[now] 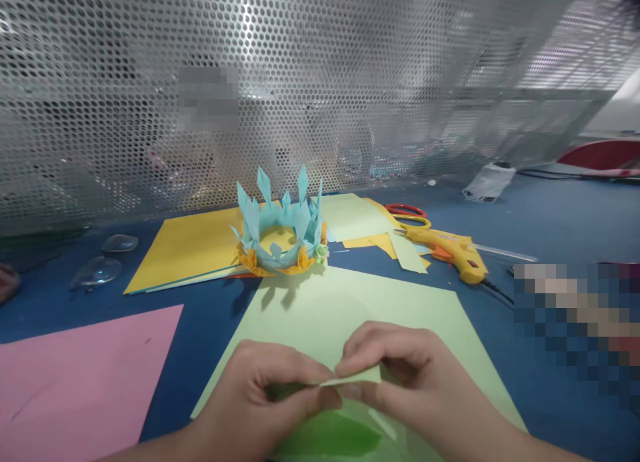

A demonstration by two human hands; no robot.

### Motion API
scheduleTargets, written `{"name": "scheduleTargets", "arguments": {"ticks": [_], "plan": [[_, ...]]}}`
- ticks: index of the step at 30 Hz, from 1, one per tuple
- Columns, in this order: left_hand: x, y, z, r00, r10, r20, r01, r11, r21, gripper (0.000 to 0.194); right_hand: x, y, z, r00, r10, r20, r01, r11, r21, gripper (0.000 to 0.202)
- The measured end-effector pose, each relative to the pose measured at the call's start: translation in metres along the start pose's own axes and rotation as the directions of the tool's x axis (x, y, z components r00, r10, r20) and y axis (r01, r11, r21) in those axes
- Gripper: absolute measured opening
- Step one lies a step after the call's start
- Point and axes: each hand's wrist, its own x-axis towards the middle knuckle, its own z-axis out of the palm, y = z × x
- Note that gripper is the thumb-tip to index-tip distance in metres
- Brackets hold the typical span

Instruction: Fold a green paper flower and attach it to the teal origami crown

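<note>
Between my two hands is a small piece of pale green paper (357, 378), held above a large pale green sheet (400, 302). My left hand (270, 389) pinches its left end between thumb and fingers. On the other end, my right hand (400, 369) closes thumb and fingertips. Below them lies a darker green piece (330, 437), partly hidden by my hands. Just past the far edge of the sheet stands a light blue paper crown (277, 239) with pointed tips and orange and pale green paper flowers around its base.
Right of the crown are paper scraps (410, 252), red and yellow scissor handles (413, 219) and a yellow glue gun (453, 249) with its cord. Yellow sheets (185, 249), glasses (100, 269) and a pink sheet (85, 375) lie left. A perforated metal panel (300, 82) rises behind.
</note>
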Motion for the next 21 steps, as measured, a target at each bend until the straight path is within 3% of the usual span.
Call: {"name": "scheduleTargets", "arguments": {"ticks": [4,7,10,14,21], "plan": [[-0.0020,0.0010,-0.0012,0.996,0.082,-0.017,-0.082,0.997,0.013,0.012,-0.0021,-0.0014,-0.0009,1.000,-0.011,-0.002,0.011,0.994,-0.108,0.012],[-0.0028,-0.0002,-0.0010,0.994,0.102,-0.028,-0.102,0.995,0.017,0.014,-0.0031,-0.0032,-0.0003,1.000,0.022,-0.014,-0.023,0.998,-0.066,0.013],[-0.0027,-0.0023,0.0005,0.994,0.105,-0.039,-0.104,0.994,0.020,0.016,-0.0027,-0.0034,0.0008,0.999,0.041,-0.027,-0.042,0.999,-0.020,0.013],[-0.0012,-0.0018,0.0014,0.996,0.089,-0.022,-0.088,0.996,0.021,0.014,-0.0035,-0.0014,0.0005,1.000,-0.005,-0.008,0.005,0.997,-0.083,0.007],[0.0027,0.0061,-0.0034,0.998,0.051,0.028,-0.052,0.998,0.033,0.009,-0.0055,-0.0026,-0.0026,0.996,-0.087,0.014,0.088,0.986,-0.140,0.020]]}}
